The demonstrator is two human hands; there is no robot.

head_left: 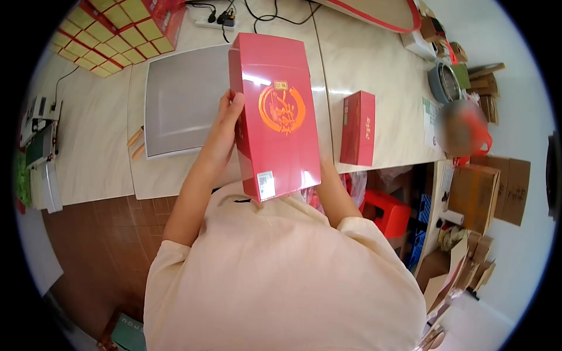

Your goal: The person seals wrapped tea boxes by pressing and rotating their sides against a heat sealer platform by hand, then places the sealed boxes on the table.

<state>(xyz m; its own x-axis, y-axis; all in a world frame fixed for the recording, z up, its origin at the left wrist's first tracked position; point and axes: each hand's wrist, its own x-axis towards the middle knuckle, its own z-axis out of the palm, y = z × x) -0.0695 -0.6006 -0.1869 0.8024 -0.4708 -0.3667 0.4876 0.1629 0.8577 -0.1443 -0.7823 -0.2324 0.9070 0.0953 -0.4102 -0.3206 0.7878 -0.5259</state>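
Head-camera view, looking down past a cream shirt at a person's two arms and a pale, marbled bench (401, 111). A large red box (275, 143) is held up over the near edge of the bench, its broad, glossy face toward the camera. That face carries an orange ring emblem with lettering, and a small white label near its lower left corner. The left hand (227, 117) grips the box's left side, thumb by the front edge, fingers closed around it. The right forearm (339, 196) rises behind the box; the right hand is hidden, so I cannot tell how its fingers are set.

Behind the large box, toward the bench's left part, lies a flat grey panel (181, 105); two wooden handles (138, 152) show along its left side. To the right, at the bench's near edge, is a smaller red box (358, 131), apart from the hands. Gold-and-red boxes (111, 41) are stacked at the far left corner, and a power strip (212, 24) lies toward the far edge.

The step in hand appears to be holding or turning the large box. Any next move calls for a steady grip and level support, without squeezing its sides.
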